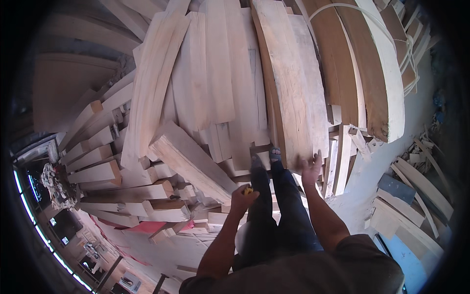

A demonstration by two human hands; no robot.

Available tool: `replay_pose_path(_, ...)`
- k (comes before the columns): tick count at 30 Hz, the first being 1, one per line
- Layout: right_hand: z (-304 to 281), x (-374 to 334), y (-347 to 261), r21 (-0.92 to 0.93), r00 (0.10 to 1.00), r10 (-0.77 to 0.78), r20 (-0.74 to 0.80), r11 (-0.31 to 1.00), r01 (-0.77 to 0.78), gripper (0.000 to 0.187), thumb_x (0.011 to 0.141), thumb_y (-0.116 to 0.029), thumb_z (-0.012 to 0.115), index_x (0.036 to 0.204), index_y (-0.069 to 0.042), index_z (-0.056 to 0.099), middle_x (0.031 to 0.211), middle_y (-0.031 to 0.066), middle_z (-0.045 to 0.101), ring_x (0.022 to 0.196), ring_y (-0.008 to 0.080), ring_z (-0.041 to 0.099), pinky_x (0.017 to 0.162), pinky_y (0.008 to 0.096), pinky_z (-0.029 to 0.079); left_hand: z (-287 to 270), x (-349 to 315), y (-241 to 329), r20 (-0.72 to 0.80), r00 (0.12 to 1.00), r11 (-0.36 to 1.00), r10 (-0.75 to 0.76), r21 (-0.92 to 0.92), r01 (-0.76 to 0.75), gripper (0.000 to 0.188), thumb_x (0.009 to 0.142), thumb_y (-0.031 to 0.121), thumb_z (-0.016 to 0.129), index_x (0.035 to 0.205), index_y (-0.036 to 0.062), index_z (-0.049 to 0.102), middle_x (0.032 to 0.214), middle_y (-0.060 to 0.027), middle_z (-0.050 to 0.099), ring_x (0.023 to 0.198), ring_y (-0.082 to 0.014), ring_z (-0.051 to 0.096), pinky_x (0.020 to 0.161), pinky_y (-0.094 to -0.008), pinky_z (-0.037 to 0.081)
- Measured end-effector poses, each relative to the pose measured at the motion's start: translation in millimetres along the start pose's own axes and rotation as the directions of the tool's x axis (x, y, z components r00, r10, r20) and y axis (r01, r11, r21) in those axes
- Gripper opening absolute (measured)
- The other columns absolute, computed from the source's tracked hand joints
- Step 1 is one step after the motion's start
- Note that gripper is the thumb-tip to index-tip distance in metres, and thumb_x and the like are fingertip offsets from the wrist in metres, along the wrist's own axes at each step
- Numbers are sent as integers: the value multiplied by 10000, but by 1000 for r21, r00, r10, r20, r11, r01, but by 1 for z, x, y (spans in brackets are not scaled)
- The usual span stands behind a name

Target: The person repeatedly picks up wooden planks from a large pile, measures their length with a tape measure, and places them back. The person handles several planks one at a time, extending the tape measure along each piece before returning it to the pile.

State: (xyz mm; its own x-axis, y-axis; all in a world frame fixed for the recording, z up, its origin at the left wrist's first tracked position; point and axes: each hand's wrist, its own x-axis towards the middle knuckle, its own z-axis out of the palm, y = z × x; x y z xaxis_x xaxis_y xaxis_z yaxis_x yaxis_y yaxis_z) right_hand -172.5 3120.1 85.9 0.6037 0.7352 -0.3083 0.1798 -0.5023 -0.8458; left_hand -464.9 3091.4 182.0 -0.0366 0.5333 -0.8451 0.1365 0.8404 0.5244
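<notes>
My left hand [243, 198] is closed around a small yellow-and-black thing [248, 190] that looks like a tape measure, mostly hidden by the fingers. Just beyond that hand, a thick timber [193, 159] lies slantwise across the pile. My right hand [311, 170] has its fingers apart and holds nothing. It is at the near end of a broad, pale plank [286, 63] with a darker side edge; whether the fingertips touch the wood I cannot tell. My feet [275, 155] are close to the plank ends, between the two hands.
Long planks [215, 59] are heaped ahead of me, and stacked squared beams [95, 174] stick out on the left. Thick brown boards [374, 73] lie at the right, with a pale cable [410, 63] over them. Curved offcuts [423, 183] and a blue panel [404, 262] are at the far right.
</notes>
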Motion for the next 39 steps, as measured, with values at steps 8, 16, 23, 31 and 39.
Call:
replay_pose_path(8, -24, -2, 29, 611, 423, 543, 725, -224, -759, 934, 908, -720, 476, 1565, -95, 251, 1576, 248, 276, 1431, 545, 230, 1139, 719, 91, 57, 175, 135, 12, 999, 927, 46, -373, -38, 182, 792, 108, 690, 927, 18, 609, 755, -22, 567, 637, -142, 599, 548, -268, 485)
replay_pose_path(16, 5, -4, 60, 757, 668, 461, 584, -13, -654, 686, 925, -602, 406, 1415, -127, 478, 1432, 167, 487, 1324, 466, 418, 973, 748, 354, 93, 193, 191, 37, 996, 878, 76, -476, -49, 88, 819, 105, 650, 853, 65, 579, 763, -31, 565, 640, -146, 569, 558, -281, 443)
replay_pose_path(23, -24, -34, -82, 745, 572, 529, 627, -192, -639, 660, 920, -569, 447, 1416, -135, 476, 1447, 139, 477, 1335, 436, 436, 1019, 714, 362, 90, 220, 229, -83, 996, 825, -41, -564, -13, 106, 867, 176, 604, 923, 95, 567, 761, -40, 572, 626, -153, 551, 549, -297, 419)
replay_pose_path(31, -13, -75, -55, 900, 801, 431, 415, -65, -432, 405, 921, -363, 501, 1183, -72, 603, 1213, 109, 625, 1179, 317, 581, 979, 575, 484, 119, 289, 182, 136, 961, 728, 239, -681, -84, 483, 954, 334, 506, 1322, 27, 570, 1180, -154, 678, 1025, -319, 675, 868, -471, 567)
replay_pose_path(39, -109, -150, -102, 905, 754, 609, 247, 133, -404, 449, 848, -257, 584, 1201, 21, 585, 1192, 169, 644, 1108, 325, 617, 1002, 504, 481, 137, 188, 56, 243, 909, 279, 340, -949, 150, 533, 973, 363, 466, 1385, 33, 536, 1272, -178, 645, 1095, -345, 659, 917, -485, 560)
